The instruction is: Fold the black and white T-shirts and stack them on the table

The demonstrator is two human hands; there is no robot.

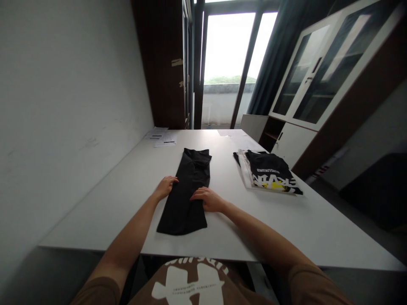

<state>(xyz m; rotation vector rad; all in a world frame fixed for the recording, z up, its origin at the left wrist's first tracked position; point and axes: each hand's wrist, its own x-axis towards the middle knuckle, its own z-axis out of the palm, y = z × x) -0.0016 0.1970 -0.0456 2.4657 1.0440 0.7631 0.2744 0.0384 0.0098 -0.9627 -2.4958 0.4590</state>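
Left hand (167, 187) and right hand (211, 200), fingers curled, grip unclear, are touching black garment's (182, 192) left and right sides, apparently straightening, next move probably calling for matched edges.

White table (117, 203), smooth top. Black garment (186, 195) flat on it, folded into long strip, near end close to table's front edge, far end bunched in loose creases. Right of garment, well apart: clothes pile (270, 169), black printed shirt on top, white and black layers poking out at its left side. Beyond garment, to left: paper sheets (165, 139). Beyond garment, to right: pale sheets (237, 137) at table's far end.
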